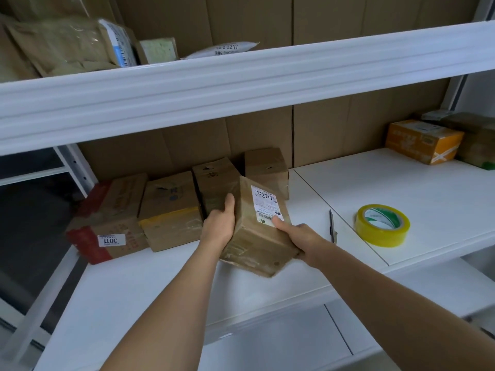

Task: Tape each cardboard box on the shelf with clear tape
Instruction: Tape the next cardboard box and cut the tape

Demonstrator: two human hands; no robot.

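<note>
Held tilted above the shelf (401, 188) between both hands: one brown box (257, 231), label face turned upward, probably so the seams can be checked or reached for taping. Left hand (218, 223) pressed against the box's left side, thumb up along the edge, the other fingers hidden behind the cardboard, so cannot tell how far curled. Right hand (300, 236) wrapped round the lower right corner, thumb lying across the white label (267, 204), fingers underneath and out of sight. Near corner of the box hanging past the hands, clear of the shelf board by the look of it. Behind, pushed back against the cardboard backing in a row: four more boxes (171, 210), likely parked there to leave working room in front. Far right: one orange box (423, 140) with at least one brown one beside it. Within easy reach on the right: one roll of tape (383, 226), yellowish, lying flat, and one pen-like tool (332, 226) just to its left, identity unclear. On the upper shelf: several padded envelopes (67, 46), count unclear.
</note>
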